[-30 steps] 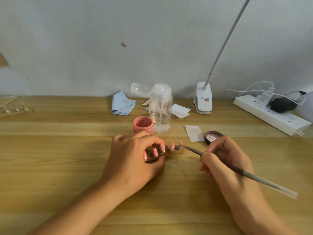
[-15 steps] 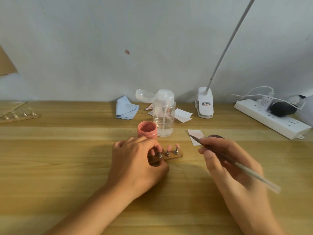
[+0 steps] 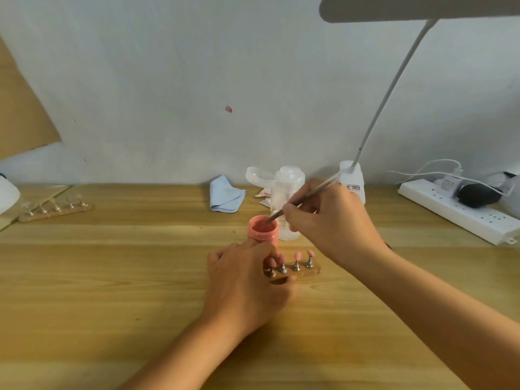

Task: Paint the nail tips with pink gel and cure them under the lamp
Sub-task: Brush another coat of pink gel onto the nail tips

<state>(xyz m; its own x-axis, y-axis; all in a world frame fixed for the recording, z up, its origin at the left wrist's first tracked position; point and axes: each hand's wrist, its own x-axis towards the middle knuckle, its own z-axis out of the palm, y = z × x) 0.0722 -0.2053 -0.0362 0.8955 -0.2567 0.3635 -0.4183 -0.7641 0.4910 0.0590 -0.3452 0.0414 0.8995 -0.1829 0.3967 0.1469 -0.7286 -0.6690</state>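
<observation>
**Brush in the pot, tips waiting on the near side**

Nearest, the left hand [image 3: 247,280] grips the left end of the wooden strip [image 3: 312,273], fingers curled round it. The strip runs left to right, with glossy pink nail tips [image 3: 297,254] upright on its pegs. Just beyond sits the gel pot [image 3: 263,230]. The right hand [image 3: 329,220] pinches the brush [image 3: 306,197], bristles in the pot. The tips lie near-right of the bristles, so the brush likely comes back that way.

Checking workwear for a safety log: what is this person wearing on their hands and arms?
Nothing visible: left hand and right hand are bare, without gloves or rings, and both forearms show no sleeves, watch or bracelet within the frame.
</observation>
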